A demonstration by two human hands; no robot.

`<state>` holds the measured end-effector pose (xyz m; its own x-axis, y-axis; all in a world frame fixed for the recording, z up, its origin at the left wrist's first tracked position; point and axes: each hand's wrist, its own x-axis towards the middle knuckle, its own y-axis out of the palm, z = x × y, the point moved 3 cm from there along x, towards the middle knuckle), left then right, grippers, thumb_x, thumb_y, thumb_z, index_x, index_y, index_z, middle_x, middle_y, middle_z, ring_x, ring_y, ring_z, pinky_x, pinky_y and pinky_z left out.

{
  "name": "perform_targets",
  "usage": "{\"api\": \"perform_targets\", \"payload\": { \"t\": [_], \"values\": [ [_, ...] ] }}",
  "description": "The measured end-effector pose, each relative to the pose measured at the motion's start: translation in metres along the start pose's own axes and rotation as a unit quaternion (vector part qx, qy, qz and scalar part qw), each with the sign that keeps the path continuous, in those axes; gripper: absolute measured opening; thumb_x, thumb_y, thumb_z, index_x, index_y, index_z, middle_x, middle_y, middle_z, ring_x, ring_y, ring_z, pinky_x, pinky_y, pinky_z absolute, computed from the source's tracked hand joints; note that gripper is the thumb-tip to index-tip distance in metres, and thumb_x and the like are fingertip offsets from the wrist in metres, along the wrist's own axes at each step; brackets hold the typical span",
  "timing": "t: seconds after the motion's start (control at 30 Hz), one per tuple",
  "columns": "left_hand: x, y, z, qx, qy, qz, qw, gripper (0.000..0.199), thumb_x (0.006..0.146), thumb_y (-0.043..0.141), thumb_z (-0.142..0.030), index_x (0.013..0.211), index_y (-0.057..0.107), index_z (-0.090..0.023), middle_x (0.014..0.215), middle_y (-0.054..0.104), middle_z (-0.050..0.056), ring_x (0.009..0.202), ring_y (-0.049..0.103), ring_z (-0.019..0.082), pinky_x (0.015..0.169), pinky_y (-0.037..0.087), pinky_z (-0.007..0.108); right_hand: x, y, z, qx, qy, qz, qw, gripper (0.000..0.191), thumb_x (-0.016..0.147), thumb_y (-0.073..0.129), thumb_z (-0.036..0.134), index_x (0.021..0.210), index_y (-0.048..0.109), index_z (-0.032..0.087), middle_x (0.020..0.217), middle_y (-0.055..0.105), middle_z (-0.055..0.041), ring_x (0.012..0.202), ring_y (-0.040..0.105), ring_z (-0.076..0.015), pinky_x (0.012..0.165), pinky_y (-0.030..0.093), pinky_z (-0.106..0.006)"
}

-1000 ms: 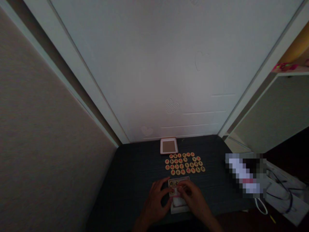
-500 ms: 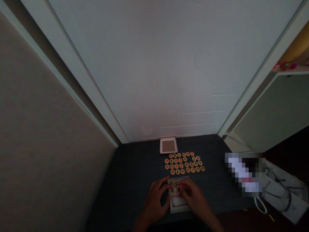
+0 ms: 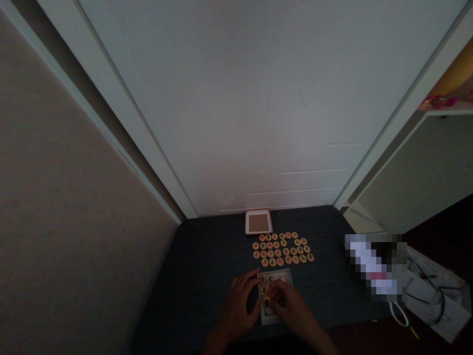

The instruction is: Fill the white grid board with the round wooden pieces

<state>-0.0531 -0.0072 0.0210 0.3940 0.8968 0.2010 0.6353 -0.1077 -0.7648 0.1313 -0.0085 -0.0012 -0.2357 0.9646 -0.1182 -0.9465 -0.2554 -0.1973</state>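
Observation:
A shallow white box (image 3: 284,272) lies near the front of the dark table, with a few round black-marked pieces (image 3: 263,290) in its left part. My left hand (image 3: 240,305) rests along the box's left side, thumb and fingers apart, holding nothing. Over the box, my right hand (image 3: 290,303) pinches a round piece (image 3: 267,301) near the left side. Behind the box, several round wooden pieces (image 3: 280,253) with red or black characters lie in rows on the table, with a gap in the upper rows.
A white-rimmed box lid (image 3: 258,211) with a brown inside lies at the back of the dark table (image 3: 199,261), against the white panel. At the right are a blurred-out object, a white box (image 3: 436,315) and cables.
My right hand has moved slightly towards me and to the left over the box, with the piece now lower along its left side. My left hand has hardly moved.

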Motion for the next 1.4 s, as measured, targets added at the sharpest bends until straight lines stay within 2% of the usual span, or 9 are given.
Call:
{"api": "perform_targets", "payload": {
  "t": [0.2, 0.5, 0.7, 0.93, 1.17, 1.4],
  "values": [
    [0.000, 0.000, 0.001, 0.003, -0.002, 0.008, 1.000, 0.042, 0.089, 0.059, -0.021, 0.130, 0.057, -0.029, 0.146, 0.054, 0.006, 0.131, 0.053, 0.027, 0.110, 0.042, 0.049, 0.002, 0.006, -0.003, -0.016, 0.011, 0.004, 1.000, 0.013, 0.075, 0.062, 0.016, 0.086, 0.063, 0.022, 0.080, 0.070, -0.0012, 0.074, 0.068, -0.0195, 0.069, 0.054, -0.028],
    [0.001, 0.000, 0.000, 0.003, -0.001, 0.011, 1.000, 0.041, 0.089, 0.059, -0.021, 0.129, 0.057, -0.029, 0.146, 0.053, 0.007, 0.131, 0.052, 0.028, 0.111, 0.041, 0.049, 0.005, 0.010, -0.011, -0.031, 0.022, -0.009, 0.999, 0.008, 0.078, 0.062, 0.018, 0.086, 0.064, 0.021, 0.077, 0.070, -0.0014, 0.071, 0.067, -0.0180, 0.067, 0.052, -0.027],
    [0.000, 0.003, 0.003, 0.007, -0.007, 0.019, 1.000, 0.039, 0.089, 0.058, -0.021, 0.127, 0.058, -0.029, 0.147, 0.053, 0.007, 0.132, 0.051, 0.028, 0.112, 0.039, 0.051, 0.007, 0.010, -0.008, -0.085, 0.027, 0.000, 0.996, 0.008, 0.080, 0.061, 0.013, 0.084, 0.065, 0.019, 0.079, 0.070, -0.0022, 0.072, 0.066, -0.0164, 0.067, 0.050, -0.023],
    [-0.001, 0.004, 0.004, 0.019, -0.011, 0.024, 0.999, 0.041, 0.089, 0.058, -0.022, 0.129, 0.057, -0.030, 0.148, 0.052, 0.006, 0.132, 0.052, 0.029, 0.112, 0.039, 0.052, 0.008, 0.011, -0.012, -0.112, 0.008, 0.004, 0.994, 0.008, 0.081, 0.060, 0.012, 0.083, 0.064, 0.018, 0.076, 0.069, -0.0013, 0.070, 0.066, -0.0156, 0.065, 0.047, -0.022],
    [0.000, 0.000, 0.000, 0.017, -0.003, 0.014, 1.000, 0.040, 0.088, 0.058, -0.020, 0.126, 0.060, -0.029, 0.146, 0.054, 0.006, 0.130, 0.053, 0.028, 0.110, 0.041, 0.049, -0.003, 0.010, -0.009, -0.197, -0.051, -0.005, 0.979, 0.019, 0.076, 0.060, 0.004, 0.088, 0.064, 0.019, 0.088, 0.067, -0.0027, 0.076, 0.063, -0.0159, 0.070, 0.046, -0.023],
    [0.000, 0.000, 0.000, 0.013, -0.007, 0.013, 1.000, 0.040, 0.088, 0.058, -0.019, 0.127, 0.059, -0.029, 0.146, 0.054, 0.006, 0.131, 0.053, 0.027, 0.110, 0.042, 0.048, -0.004, 0.011, -0.011, -0.222, -0.061, 0.020, 0.973, 0.021, 0.076, 0.061, 0.002, 0.088, 0.063, 0.020, 0.089, 0.064, -0.0017, 0.077, 0.060, -0.0154, 0.071, 0.044, -0.023]
  ]
}}
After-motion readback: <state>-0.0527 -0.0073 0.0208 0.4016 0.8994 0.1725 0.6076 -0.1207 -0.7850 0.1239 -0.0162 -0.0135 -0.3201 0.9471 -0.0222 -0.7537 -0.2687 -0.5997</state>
